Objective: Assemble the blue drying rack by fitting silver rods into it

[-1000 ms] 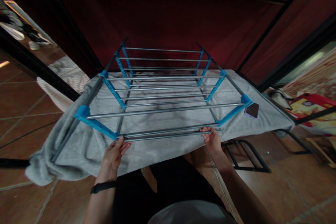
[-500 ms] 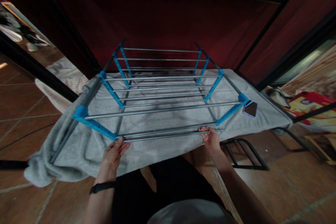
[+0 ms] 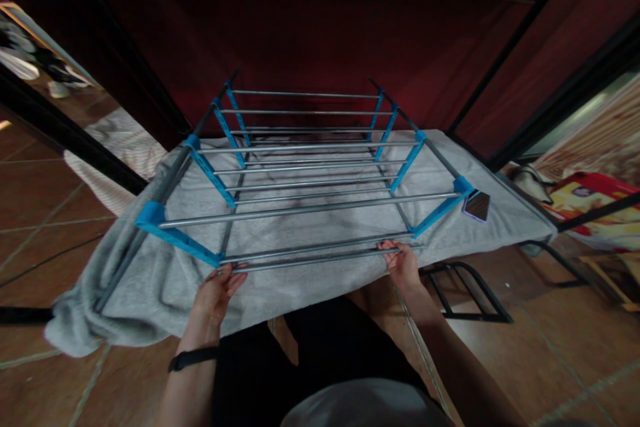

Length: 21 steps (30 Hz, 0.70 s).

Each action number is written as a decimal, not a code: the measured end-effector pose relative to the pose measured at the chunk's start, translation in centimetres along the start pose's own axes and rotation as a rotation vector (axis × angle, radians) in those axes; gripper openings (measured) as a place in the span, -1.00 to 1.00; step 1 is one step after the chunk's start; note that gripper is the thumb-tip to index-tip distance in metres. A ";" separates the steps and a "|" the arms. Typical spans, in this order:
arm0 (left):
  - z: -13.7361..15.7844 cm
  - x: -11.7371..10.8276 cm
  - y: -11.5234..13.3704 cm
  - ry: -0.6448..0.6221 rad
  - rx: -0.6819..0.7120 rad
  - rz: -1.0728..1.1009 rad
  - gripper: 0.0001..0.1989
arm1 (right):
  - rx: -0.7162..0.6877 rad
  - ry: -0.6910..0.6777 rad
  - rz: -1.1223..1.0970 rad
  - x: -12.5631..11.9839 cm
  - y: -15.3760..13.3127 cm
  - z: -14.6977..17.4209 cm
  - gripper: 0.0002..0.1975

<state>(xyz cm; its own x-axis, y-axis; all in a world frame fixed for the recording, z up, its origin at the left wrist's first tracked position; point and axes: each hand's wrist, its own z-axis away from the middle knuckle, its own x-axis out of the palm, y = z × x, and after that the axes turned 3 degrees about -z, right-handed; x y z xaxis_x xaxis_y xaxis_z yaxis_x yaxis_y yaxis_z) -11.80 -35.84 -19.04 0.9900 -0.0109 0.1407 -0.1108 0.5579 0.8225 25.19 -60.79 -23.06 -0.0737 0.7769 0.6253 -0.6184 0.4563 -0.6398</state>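
Observation:
A rack of grey metal tubes point(image 3: 310, 209) joined by blue plastic brackets point(image 3: 186, 240) lies across a grey blanket. Along its near side runs a loose-looking metal rod point(image 3: 310, 260), close beside the rack's lowest front tube point(image 3: 310, 248). My left hand point(image 3: 220, 290) pinches the rod's left end, just below the left bracket's tip. Near the rod's right end, my right hand point(image 3: 400, 261) grips it between thumb and fingers. Whether the rod's tips touch the brackets I cannot tell.
A phone point(image 3: 477, 205) lies on the grey blanket point(image 3: 280, 290), right of the rack. Dark red panels point(image 3: 310, 33) stand behind. A black metal frame point(image 3: 470, 293) rests on the tiled floor at the right, with a red and yellow package point(image 3: 595, 203) beyond.
Almost nothing differs. Both hands keep their hold on the rod, and the view has shifted very slightly.

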 end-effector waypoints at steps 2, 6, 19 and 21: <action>0.1 0.0 0.1 -0.006 -0.001 -0.004 -0.82 | -0.002 -0.004 0.006 0.0 0.0 -0.1 -0.93; 0.5 0.0 0.3 -0.037 -0.010 -0.013 -0.82 | 0.008 -0.018 0.018 -0.1 0.1 -0.3 -0.94; 0.5 -0.4 0.3 -0.092 -0.005 -0.002 -0.79 | 0.045 -0.010 0.021 0.5 -0.6 -0.2 -0.95; 0.4 -0.4 0.1 -0.078 0.011 0.021 -0.80 | 0.044 -0.015 0.014 0.6 -0.7 -0.2 -0.95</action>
<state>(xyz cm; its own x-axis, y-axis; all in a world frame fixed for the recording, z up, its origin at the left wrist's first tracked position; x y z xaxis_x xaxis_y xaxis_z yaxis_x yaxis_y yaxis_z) -12.22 -36.08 -18.76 0.9777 -0.0642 0.2002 -0.1328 0.5497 0.8247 25.73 -60.53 -22.33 -0.0942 0.7765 0.6230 -0.6509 0.4255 -0.6287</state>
